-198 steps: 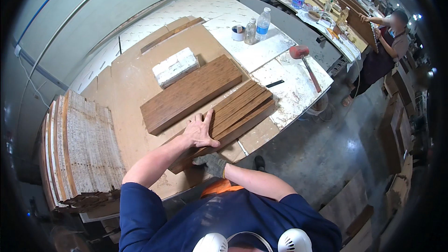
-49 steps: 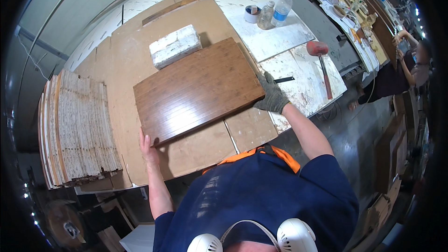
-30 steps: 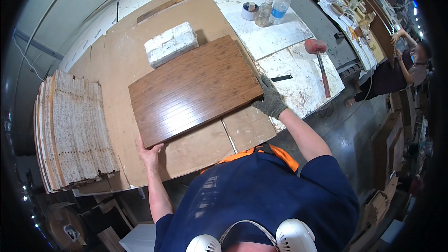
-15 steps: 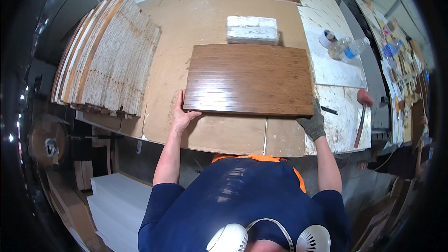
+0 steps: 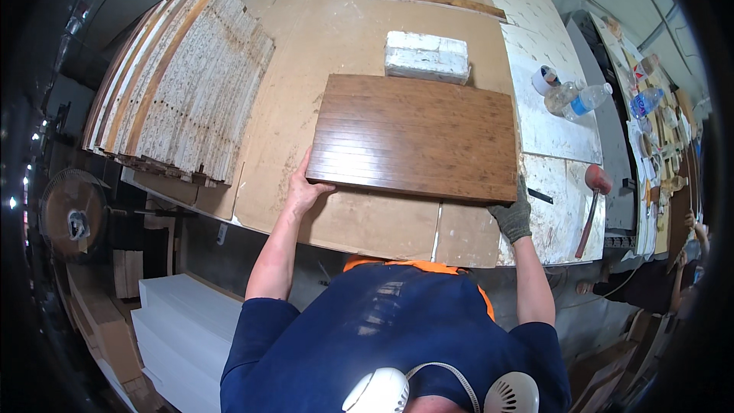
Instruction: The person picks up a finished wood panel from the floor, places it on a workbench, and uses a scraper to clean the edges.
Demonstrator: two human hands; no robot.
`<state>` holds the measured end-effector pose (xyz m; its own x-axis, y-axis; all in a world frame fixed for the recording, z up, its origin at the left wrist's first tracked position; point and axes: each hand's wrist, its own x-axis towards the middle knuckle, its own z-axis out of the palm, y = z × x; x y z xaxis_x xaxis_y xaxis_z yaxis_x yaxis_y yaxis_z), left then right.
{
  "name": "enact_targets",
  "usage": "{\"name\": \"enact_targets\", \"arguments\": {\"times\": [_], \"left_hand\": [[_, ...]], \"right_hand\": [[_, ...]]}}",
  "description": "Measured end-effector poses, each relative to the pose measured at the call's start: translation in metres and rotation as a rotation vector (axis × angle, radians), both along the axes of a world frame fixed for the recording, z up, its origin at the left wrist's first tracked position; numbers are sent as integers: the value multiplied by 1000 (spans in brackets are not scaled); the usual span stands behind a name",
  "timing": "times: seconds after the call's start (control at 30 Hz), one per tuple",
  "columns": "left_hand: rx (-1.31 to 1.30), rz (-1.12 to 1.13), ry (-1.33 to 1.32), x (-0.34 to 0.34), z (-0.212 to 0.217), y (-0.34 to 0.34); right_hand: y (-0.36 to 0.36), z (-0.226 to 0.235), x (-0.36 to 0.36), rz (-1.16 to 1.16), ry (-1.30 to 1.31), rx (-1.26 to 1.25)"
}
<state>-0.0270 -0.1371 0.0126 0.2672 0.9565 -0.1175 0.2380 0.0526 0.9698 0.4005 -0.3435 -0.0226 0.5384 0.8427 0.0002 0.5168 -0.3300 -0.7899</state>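
A rectangular block of brown wooden planks (image 5: pixel 417 138) lies on the cardboard-covered table in front of me, its glossy face up and thin parallel seams showing on the left part. My bare left hand (image 5: pixel 306 190) grips its near left corner, fingers along the left side and thumb by the front edge. At the near right corner my right hand (image 5: pixel 512 216), in a dark grey glove, grips it likewise; some fingers are hidden down the right side. Just behind the block sits a white, worn, wrapped bundle (image 5: pixel 427 56).
A tall row of boards (image 5: pixel 191 84) stands at the left. A thin wooden strip (image 5: pixel 443 4) lies at the back. To the right are a tape roll (image 5: pixel 545 79), plastic bottles (image 5: pixel 587 99) and a red-headed mallet (image 5: pixel 596 180). Another person (image 5: pixel 650 287) is at far right.
The view has turned slightly, so the table and things on it appear tilted clockwise. Both hands keep their hold on the block's near corners, and the block stays beside the white bundle.
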Motion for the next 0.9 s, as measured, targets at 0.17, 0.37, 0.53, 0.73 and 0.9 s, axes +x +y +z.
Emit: {"name": "enact_targets", "arguments": {"times": [0.17,0.37,0.53,0.73,0.9], "left_hand": [[-7,-36,28,-5,-1,5],[-71,-151,-107,-13,12,22],[-121,-187,-100,-6,24,37],[-109,-192,-72,2,29,37],[-139,-153,-101,8,35,33]], "right_hand": [[2,-3,3,15,-60,7],[7,27,11,144,31,-61],[13,48,16,270,88,-42],[16,37,29,318,177,-3],[21,31,31,318,224,45]]}}
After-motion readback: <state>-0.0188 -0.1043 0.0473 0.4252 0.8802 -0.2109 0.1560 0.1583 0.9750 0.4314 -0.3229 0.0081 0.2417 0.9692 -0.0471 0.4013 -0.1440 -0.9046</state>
